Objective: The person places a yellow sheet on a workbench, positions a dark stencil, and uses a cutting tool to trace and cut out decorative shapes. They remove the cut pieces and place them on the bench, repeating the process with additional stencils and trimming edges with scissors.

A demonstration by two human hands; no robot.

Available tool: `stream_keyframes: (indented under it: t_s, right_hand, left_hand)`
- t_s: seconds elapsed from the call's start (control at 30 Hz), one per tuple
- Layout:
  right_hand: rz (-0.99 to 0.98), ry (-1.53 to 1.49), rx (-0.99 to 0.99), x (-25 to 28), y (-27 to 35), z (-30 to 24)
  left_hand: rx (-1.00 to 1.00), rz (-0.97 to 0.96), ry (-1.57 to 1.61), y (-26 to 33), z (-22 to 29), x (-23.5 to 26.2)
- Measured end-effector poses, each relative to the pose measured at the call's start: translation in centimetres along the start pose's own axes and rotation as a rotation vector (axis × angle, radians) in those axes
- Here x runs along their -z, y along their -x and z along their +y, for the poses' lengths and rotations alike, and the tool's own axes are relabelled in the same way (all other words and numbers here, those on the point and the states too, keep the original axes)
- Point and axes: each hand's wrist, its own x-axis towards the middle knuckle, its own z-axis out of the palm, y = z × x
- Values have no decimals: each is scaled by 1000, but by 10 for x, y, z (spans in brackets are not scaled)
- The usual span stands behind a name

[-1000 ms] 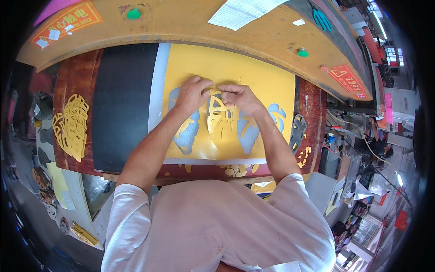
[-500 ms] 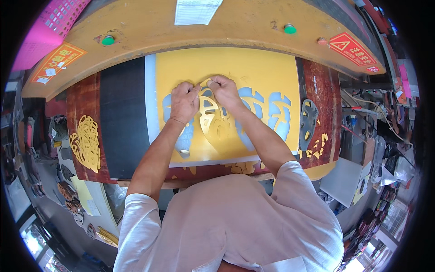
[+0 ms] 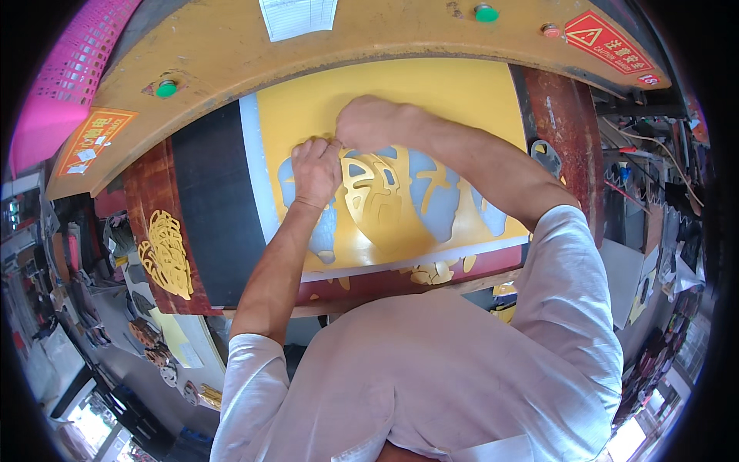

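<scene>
A yellow sheet [image 3: 308, 100] lies before me with shoe-upper-like shapes cut through it; blue-grey shows in several openings. A yellow cut-out upper piece [image 3: 375, 200] with slots lies partly raised in the middle. My left hand [image 3: 315, 165] is closed at the upper left of this piece, fingers curled with the tips against the sheet. My right hand [image 3: 369, 123] is closed just beyond the piece's top, bent over so that its fingers are hidden. The two hands meet at the fingertips. What they pinch there is too small to make out.
A yellow machine beam [image 3: 385, 46] with green buttons crosses the far side. Yellow cut pieces [image 3: 165, 254] are piled at the left, beside a black mat [image 3: 212, 208]. A grey metal-looking die [image 3: 545, 156] lies right. Yellow scraps [image 3: 433, 273] lie along the front edge.
My right hand has turned over and swung its forearm to the right, hiding its fingers. My left hand stays by the cut piece. The whole view has shifted and tilted.
</scene>
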Motion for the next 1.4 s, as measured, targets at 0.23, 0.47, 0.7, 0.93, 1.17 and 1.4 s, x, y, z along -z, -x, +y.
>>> stream_keyframes:
  t_s: [0.23,0.47,0.7,0.93,1.17,1.4]
  right_hand:
    - [946,-909,-407,-91,22,-39]
    - [1331,-992,-757,-63,62,-58]
    - [671,-1202,-816,-32,267,-65]
    - [383,-1044,-701,-84,252,-95]
    - [462,-1447,-560,-109,137,-99]
    - [792,-822,-451,-115,87,-141]
  left_hand:
    - [34,6,17,-2,5,5]
    - [55,-25,33,5,2,3]
    - [127,-33,104,0,9,9]
    - [826,-333,585,-13,33,30]
    - [1423,-303,1051,-7,67,63]
    - [1367,-396,1047,28,75,66]
